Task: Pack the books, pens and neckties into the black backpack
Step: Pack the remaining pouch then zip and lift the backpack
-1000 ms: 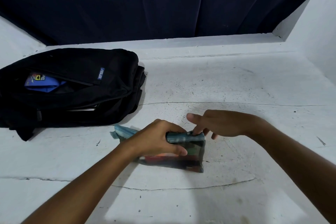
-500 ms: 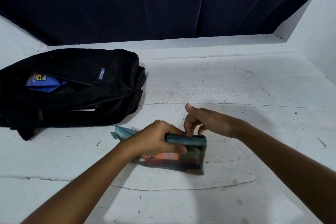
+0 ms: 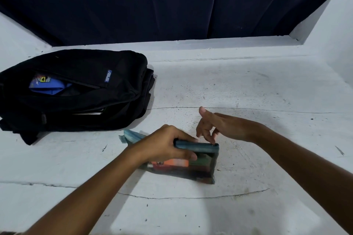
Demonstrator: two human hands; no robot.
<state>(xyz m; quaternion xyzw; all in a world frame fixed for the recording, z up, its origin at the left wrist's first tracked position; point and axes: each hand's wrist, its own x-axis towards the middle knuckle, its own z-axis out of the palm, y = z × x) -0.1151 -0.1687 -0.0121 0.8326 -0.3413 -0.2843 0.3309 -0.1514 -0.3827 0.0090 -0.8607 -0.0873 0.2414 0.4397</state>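
Note:
A see-through pen pouch (image 3: pixel 183 169) with a teal zip band along its top stands on the white surface; orange, red and green items show inside. My left hand (image 3: pixel 162 147) grips the band's left half. My right hand (image 3: pixel 215 126) reaches in from the right, fingertips curled down onto the band's right end at the small zip pull. A teal necktie (image 3: pixel 131 136) pokes out from under my left hand. The black backpack (image 3: pixel 86 74) lies at the left, with a blue item (image 3: pixel 45 85) showing in its open front pocket.
The white surface (image 3: pixel 248 91) has cracks and scuffs and reaches a raised ledge at the back. A dark curtain (image 3: pixel 172 1) hangs behind it. A white wall (image 3: pixel 336 30) closes off the right side. A pale edge (image 3: pixel 89 113) shows in the backpack's lower opening.
My right hand's fingertips have slid right along the zip band to its right end. My left hand has kept its grip on the pouch, which has barely shifted.

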